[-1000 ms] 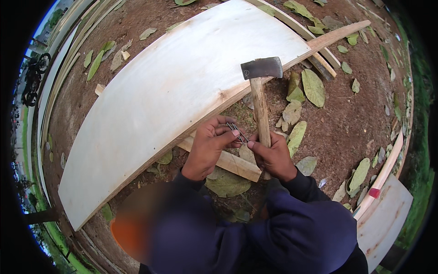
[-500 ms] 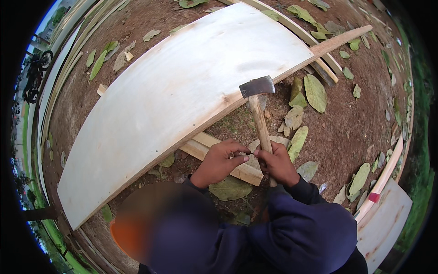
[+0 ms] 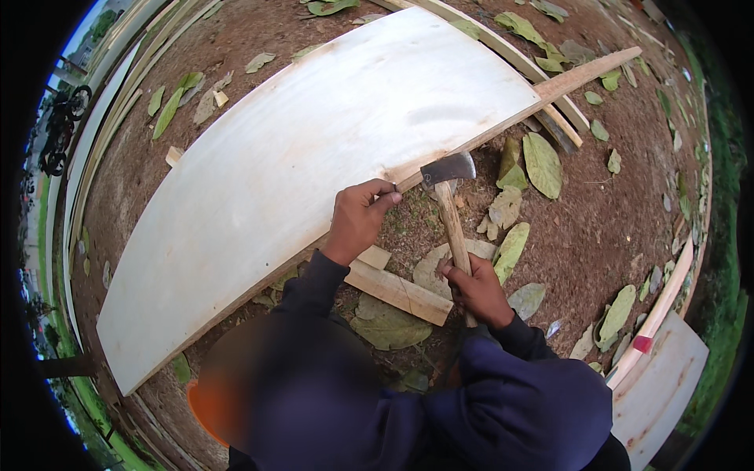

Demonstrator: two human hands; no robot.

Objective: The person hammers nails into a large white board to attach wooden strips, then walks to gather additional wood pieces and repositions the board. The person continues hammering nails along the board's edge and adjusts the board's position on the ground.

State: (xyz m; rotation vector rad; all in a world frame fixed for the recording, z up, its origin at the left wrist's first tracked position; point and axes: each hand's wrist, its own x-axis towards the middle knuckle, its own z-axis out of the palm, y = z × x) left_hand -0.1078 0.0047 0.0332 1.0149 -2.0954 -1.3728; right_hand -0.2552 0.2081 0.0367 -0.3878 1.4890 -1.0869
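Note:
My right hand (image 3: 481, 292) is closed around the wooden handle of a hatchet (image 3: 453, 224). The hatchet's dark metal head (image 3: 448, 169) is upright, just beside the near edge of a large pale plywood sheet (image 3: 259, 173). My left hand (image 3: 361, 218) reaches over that same edge, thumb and forefinger pinched on a nail (image 3: 396, 188), small and dark and mostly hidden by the fingertips. Under the sheet's edge runs a wooden batten (image 3: 503, 122), which sticks out past the far right corner.
Short timber pieces (image 3: 400, 292) lie beneath the sheet, and more timber (image 3: 561, 125) supports its far right end. Large leaves (image 3: 542, 165) are scattered over brown soil (image 3: 597, 204). Another board (image 3: 664, 385) rests at lower right; long planks (image 3: 118, 118) line the left.
My left hand has moved away from my right, up and left to the plywood's edge, carrying the nail. The hatchet has dipped slightly, still in my right hand.

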